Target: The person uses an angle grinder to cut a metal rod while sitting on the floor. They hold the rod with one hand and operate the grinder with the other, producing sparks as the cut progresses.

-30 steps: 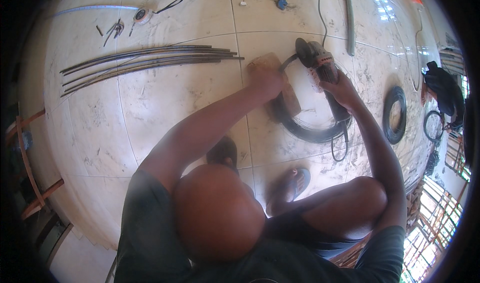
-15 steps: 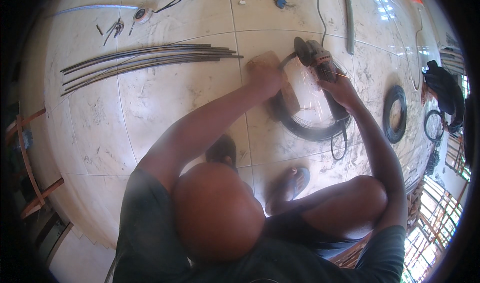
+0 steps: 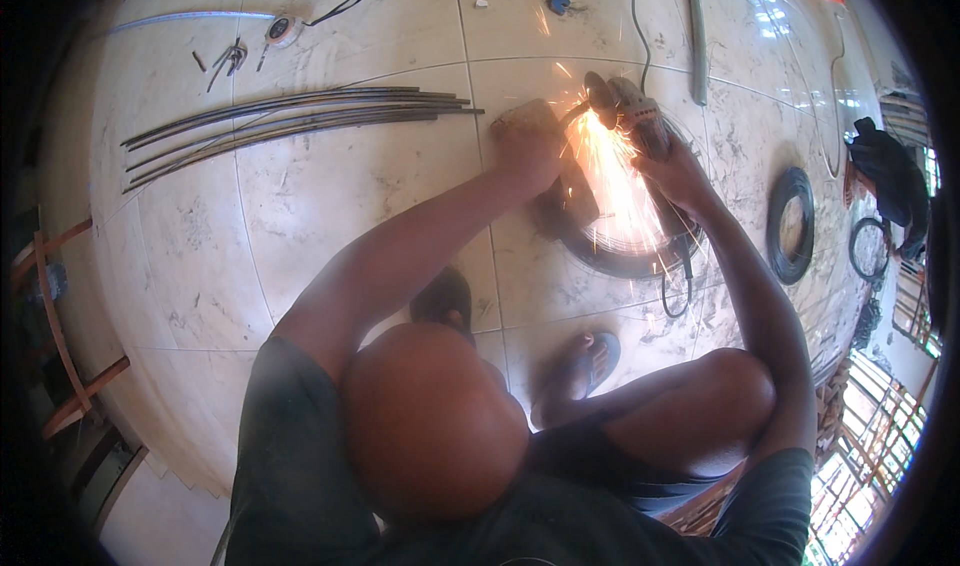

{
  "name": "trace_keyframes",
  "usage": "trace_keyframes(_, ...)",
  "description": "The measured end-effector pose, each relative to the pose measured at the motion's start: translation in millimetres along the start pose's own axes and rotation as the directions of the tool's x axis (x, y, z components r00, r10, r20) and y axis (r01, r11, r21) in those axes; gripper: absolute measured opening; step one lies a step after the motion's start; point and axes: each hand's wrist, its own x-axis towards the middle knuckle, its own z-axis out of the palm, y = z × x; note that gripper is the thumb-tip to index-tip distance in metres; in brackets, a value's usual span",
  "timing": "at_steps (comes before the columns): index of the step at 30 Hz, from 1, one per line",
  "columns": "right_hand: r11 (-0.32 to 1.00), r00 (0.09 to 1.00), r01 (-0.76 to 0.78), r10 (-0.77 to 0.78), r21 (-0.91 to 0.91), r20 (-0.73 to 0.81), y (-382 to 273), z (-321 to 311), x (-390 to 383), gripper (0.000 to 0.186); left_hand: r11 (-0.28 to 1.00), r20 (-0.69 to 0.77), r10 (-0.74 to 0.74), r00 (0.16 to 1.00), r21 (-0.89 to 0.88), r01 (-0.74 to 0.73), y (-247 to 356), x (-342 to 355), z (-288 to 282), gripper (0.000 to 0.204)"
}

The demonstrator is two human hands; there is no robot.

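My right hand (image 3: 671, 176) grips the body of an angle grinder (image 3: 640, 111), whose disc (image 3: 600, 96) throws a bright fan of sparks (image 3: 615, 171) toward me. My left hand (image 3: 530, 161) is closed at a brown block (image 3: 582, 194), on a dark bundle of wire (image 3: 574, 113) that runs up to the disc; the exact contact is lost in glare. A large wire coil (image 3: 590, 253) lies on the tiles under the sparks and block. My bare knees and a sandalled foot (image 3: 590, 361) are just below.
Several long rods (image 3: 300, 116) lie left, with a tape measure (image 3: 283, 30) and small metal pieces (image 3: 233, 58) above them. A metal bar (image 3: 698, 36) lies top right. At right are a smaller coil (image 3: 775, 226) and a black bag (image 3: 880, 176); wooden pieces (image 3: 75, 396) are at far left.
Sparks grew from none a second ago, through a few thin streaks, to a bright wide spray now. Both hands and the grinder have barely shifted.
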Motion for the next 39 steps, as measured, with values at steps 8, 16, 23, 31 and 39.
trace_keyframes(8,0.99,0.989,-0.136,0.139,-0.047,0.049,-33.5,-4.3,-6.3,0.058,0.997,-0.044,0.034,0.998,0.068,-0.031,-0.5,-6.6,-3.1,0.041)
trace_keyframes(16,0.992,0.99,-0.122,0.118,0.037,0.081,-33.8,-2.5,-5.6,0.062,0.999,-0.052,0.001,0.999,0.04,0.001,-2.3,-8.3,-0.8,0.041)
trace_keyframes(23,0.993,0.99,-0.112,0.114,-0.027,0.084,-40.3,-7.3,-7.5,0.063,1.0,-0.047,0.001,0.999,0.03,0.001,-0.7,-7.6,-0.4,0.04)
trace_keyframes(31,0.99,0.988,-0.134,0.136,-0.035,0.079,-41.3,-5.6,-5.0,0.063,1.0,-0.04,-0.016,0.999,-0.002,0.016,-2.4,-5.9,1.4,0.04)
trace_keyframes(39,0.998,0.997,-0.069,0.069,0.0,0.043,-21.8,-2.2,-0.4,0.065,1.0,-0.005,-0.018,1.0,-0.01,0.018,1.9,-7.6,-7.4,0.04)
